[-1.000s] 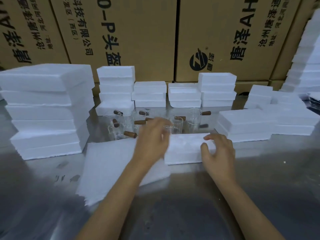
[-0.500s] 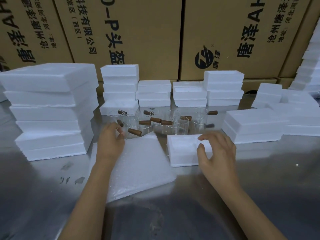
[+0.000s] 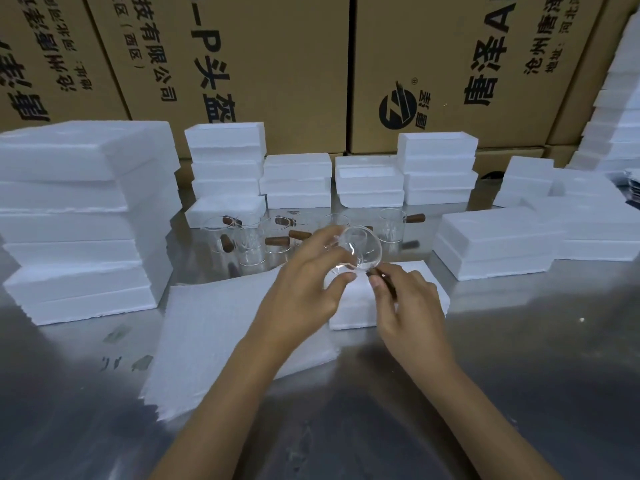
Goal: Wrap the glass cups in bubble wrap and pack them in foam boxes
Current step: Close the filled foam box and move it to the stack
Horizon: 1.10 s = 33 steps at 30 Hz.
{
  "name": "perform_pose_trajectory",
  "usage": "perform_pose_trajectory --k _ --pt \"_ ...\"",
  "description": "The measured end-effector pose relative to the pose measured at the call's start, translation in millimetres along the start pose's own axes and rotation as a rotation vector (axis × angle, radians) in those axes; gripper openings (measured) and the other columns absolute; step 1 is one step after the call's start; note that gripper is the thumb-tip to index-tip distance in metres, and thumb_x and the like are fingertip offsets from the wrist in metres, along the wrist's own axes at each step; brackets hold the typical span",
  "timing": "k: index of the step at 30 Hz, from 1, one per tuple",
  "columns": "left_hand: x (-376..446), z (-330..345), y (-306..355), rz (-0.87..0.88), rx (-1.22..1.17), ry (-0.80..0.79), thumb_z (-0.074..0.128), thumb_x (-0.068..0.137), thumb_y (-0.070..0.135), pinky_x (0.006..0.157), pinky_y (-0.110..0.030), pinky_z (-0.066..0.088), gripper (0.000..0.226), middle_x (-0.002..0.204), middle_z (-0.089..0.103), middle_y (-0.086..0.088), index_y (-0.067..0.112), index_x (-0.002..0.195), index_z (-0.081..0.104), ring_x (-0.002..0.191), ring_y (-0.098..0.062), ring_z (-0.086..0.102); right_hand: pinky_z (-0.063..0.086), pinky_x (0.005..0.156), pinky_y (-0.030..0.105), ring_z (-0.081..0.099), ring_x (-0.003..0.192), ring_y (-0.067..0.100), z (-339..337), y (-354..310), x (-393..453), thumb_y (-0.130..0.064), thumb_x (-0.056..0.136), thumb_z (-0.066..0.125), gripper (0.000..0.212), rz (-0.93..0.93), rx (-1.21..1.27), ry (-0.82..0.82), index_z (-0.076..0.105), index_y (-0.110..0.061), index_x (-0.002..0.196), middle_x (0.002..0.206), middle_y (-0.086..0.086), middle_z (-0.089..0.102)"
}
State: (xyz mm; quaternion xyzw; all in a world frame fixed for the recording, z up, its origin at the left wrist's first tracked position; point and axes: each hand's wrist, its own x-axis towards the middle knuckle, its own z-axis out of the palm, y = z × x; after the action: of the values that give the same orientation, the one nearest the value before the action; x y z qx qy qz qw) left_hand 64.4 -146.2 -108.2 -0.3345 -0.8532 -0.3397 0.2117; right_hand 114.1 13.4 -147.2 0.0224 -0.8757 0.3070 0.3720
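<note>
My left hand (image 3: 304,289) grips a clear glass cup (image 3: 360,252), tilted on its side above the table. My right hand (image 3: 405,299) pinches the cup's brown wooden handle, mostly hidden under the fingers. Beneath both hands lies a white foam box (image 3: 429,299). A sheet of bubble wrap (image 3: 214,327) is spread flat on the metal table, left of the box. Several more glass cups with brown handles (image 3: 252,244) stand behind, in the middle of the table.
Stacks of white foam boxes stand at the left (image 3: 79,216), along the back (image 3: 436,168) and at the right (image 3: 498,244). Large cardboard cartons (image 3: 277,64) form a wall behind. The metal table (image 3: 519,375) stretches toward me.
My left hand has taken a glass cup from the group and brought it over the foam box. My right hand has left the box and now pinches the cup's handle.
</note>
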Motion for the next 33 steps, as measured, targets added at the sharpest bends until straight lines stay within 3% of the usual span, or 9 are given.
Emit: perform_pose_trajectory --k 4,8,10,12,15,20,23,28,33 --pt "-2 3 1 -0.011 -0.086 0.033 0.072 0.091 0.025 0.108 -0.025 0.04 0.02 0.146 0.048 0.015 0.029 0.11 0.065 0.133 -0.003 0.045 0.035 0.076 0.036 0.052 0.078 0.02 -4 1 2 -0.027 0.102 0.046 0.019 0.041 -0.039 -0.055 0.063 -0.02 0.102 0.081 -0.012 0.062" --pt "2 -2 -7 -0.121 -0.129 -0.033 0.072 0.089 0.033 0.086 -0.017 0.048 0.051 0.126 0.054 0.025 0.047 0.128 0.042 0.109 0.006 0.055 0.031 0.073 0.038 0.053 0.077 0.029 -3 -1 1 -0.018 0.103 0.045 0.019 0.069 -0.132 -0.098 0.062 -0.011 0.1 0.081 0.002 0.063" --pt "2 -8 -21 -0.264 -0.053 -0.063 0.069 0.091 0.035 0.07 -0.014 0.045 0.04 0.105 0.057 0.021 0.047 0.115 0.039 0.092 0.002 0.058 0.03 0.075 0.037 0.052 0.077 0.028 -4 0 1 -0.02 0.104 0.04 0.022 0.122 -0.116 -0.117 0.06 -0.011 0.102 0.081 0.003 0.062" --pt "0 -15 -41 -0.448 0.065 -0.191 0.066 0.09 0.047 0.064 -0.02 0.043 0.027 0.092 0.053 0.017 0.034 0.101 0.044 0.083 -0.004 0.057 0.028 0.076 0.035 0.049 0.077 0.025 -5 3 2 -0.022 0.105 0.039 0.024 0.156 -0.088 -0.12 0.06 -0.012 0.104 0.081 0.0 0.06" --pt "-5 -22 -57 -0.636 0.141 -0.436 0.067 0.081 0.063 0.062 -0.024 0.041 0.045 0.089 0.055 0.013 0.022 0.094 0.053 0.078 -0.005 0.052 0.027 0.077 0.035 0.048 0.077 0.023 -5 5 3 -0.021 0.105 0.039 0.025 0.192 -0.07 -0.091 0.061 -0.01 0.105 0.081 -0.001 0.06" --pt "-6 -27 -58 -0.608 0.084 -0.432 0.071 0.089 0.04 0.059 -0.021 0.036 0.027 0.079 0.056 0.007 0.017 0.08 0.061 0.069 -0.006 0.05 0.029 0.078 0.037 0.051 0.079 0.028 -3 6 3 -0.02 0.104 0.04 0.024 0.223 -0.107 -0.052 0.062 -0.009 0.105 0.08 -0.001 0.06" --pt "-3 -33 -56 -0.58 -0.045 -0.359 0.066 0.094 0.027 0.069 -0.024 0.043 0.018 0.089 0.066 -0.001 0.013 0.084 0.067 0.077 -0.011 0.055 0.03 0.078 0.036 0.052 0.078 0.027 -5 5 2 -0.02 0.104 0.041 0.022 0.21 -0.058 -0.03 0.061 -0.011 0.103 0.078 -0.003 0.058" --pt "1 -42 -50 -0.475 -0.158 -0.247 0.057 0.099 0.013 0.069 -0.017 0.043 0.023 0.09 0.066 0.009 0.026 0.082 0.065 0.08 -0.004 0.056 0.037 0.06 0.013 0.048 0.063 0.005 -5 -11 1 -0.027 0.106 0.041 0.023 0.353 0.413 -0.133 0.059 -0.023 0.093 0.068 -0.012 0.056" --pt "1 -46 -43 -0.339 -0.172 -0.245 0.057 0.099 0.014 0.066 -0.008 0.04 0.019 0.088 0.064 0.012 0.024 0.085 0.064 0.08 0.0 0.054 0.037 0.061 0.021 0.041 0.061 0.012 -5 -22 -1 -0.027 0.107 0.037 0.032 0.414 0.705 -0.336 0.065 -0.018 0.093 0.063 -0.005 0.046"
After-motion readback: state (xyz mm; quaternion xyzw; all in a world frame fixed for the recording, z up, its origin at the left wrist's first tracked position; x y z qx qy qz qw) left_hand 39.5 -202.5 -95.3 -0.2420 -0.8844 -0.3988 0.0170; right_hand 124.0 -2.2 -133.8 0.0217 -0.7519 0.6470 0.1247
